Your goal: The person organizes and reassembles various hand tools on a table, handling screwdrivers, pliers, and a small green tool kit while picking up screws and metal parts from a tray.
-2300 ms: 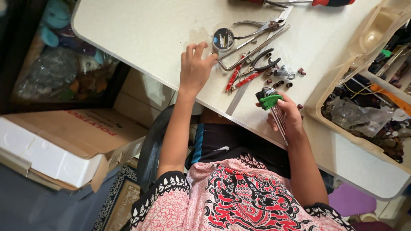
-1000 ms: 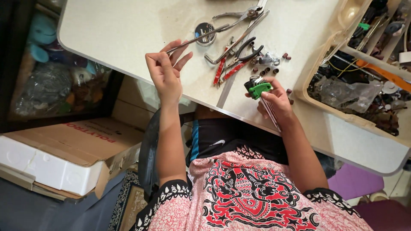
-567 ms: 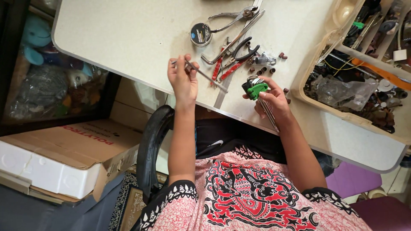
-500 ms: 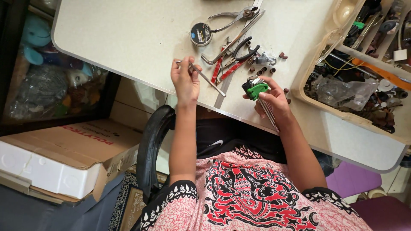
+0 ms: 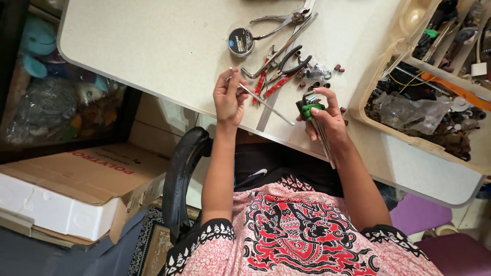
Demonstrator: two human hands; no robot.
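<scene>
1. Head view, looking down: left hand (image 5: 229,97) raised just over the near edge of the pale speckled counter (image 5: 153,46), fingers pressed together in a pinch on one end of a long thin bare-steel hex key (image 5: 258,98); shaft slanting down and to the right across the counter edge, likely kept clear of the surface for inspection.
2. Right hand (image 5: 327,120) closed around a green plastic holder of steel hex keys (image 5: 309,110); long key shafts trailing back along the wrist, short ends fanned upward toward the left hand. Grip pressed firmly around the holder, thumb over its top.
3. Loose tools grouped on the counter just beyond both hands, within easy reach: red-handled pliers (image 5: 271,84), black-handled cutters (image 5: 291,59), bare-metal pliers (image 5: 279,20), a flat steel ruler (image 5: 284,48), a round black tin with a blue label (image 5: 241,41).
4. Small dark cylindrical parts (image 5: 319,82) scattered beside the cutters; kind not determinable at this size.
5. Cream plastic organiser tray (image 5: 373,102) at the right counter edge, packed with cables, clear bags and small hardware; contents tangled, cut off by the frame at right.
6. Hidden or unclear: tip size of the pinched key; number of keys left in the holder; short bent end of the pinched key, covered by the fingers.
7. Below the counter: black chair armrest (image 5: 184,174), open brown cardboard box with white foam (image 5: 76,189), partly cut off at left.
</scene>
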